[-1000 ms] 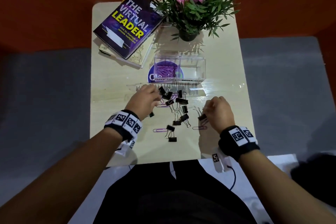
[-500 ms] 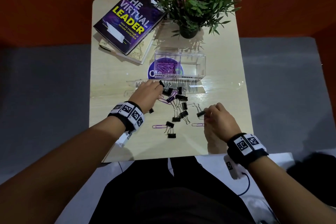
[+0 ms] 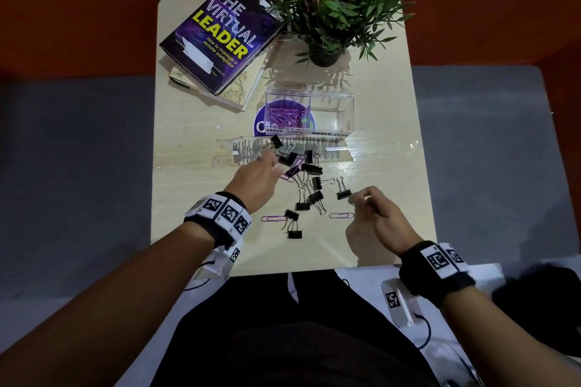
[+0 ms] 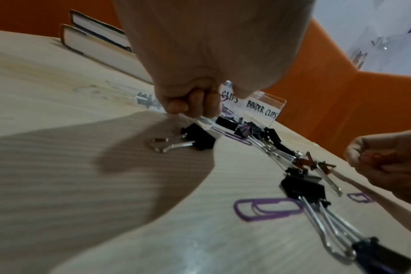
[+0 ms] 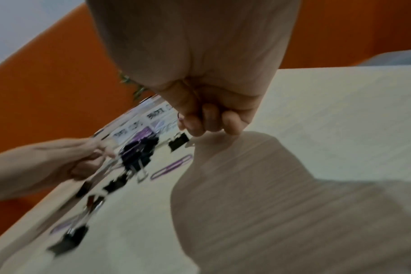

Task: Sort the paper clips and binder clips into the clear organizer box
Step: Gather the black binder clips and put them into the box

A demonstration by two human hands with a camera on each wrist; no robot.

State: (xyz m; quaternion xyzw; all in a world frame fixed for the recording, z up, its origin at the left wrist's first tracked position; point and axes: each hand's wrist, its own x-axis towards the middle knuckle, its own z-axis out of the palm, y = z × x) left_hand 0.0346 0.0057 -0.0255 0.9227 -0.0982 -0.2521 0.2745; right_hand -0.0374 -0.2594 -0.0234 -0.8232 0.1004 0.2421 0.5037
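Observation:
The clear organizer box (image 3: pixel 348 110) stands mid-table. Its left cell, labelled PAPER CLIPS, holds purple paper clips (image 3: pixel 284 115); nothing shows in the right cell, labelled BINDER CLIPS (image 4: pixel 262 109). My left hand (image 3: pixel 267 154) pinches the wire handle of a black binder clip (image 3: pixel 276 141), lifted just in front of the box. A loose pile of black binder clips (image 3: pixel 309 179) lies between my hands. My right hand (image 3: pixel 356 197) pinches a small paper clip (image 4: pixel 373 159) beside another binder clip (image 3: pixel 343 190). Two purple paper clips (image 3: pixel 272 218) (image 3: pixel 341 215) lie flat nearer me.
A stack of books (image 3: pixel 220 34) fills the far left corner and a potted plant (image 3: pixel 323 53) the far middle. A clear lid (image 3: pixel 239 151) lies flat in front of the box. One more binder clip (image 4: pixel 197 139) lies under my left hand.
My left hand has raised a binder clip out of the pile toward the box. My right hand has drawn back to the right, away from the binder clip it was touching.

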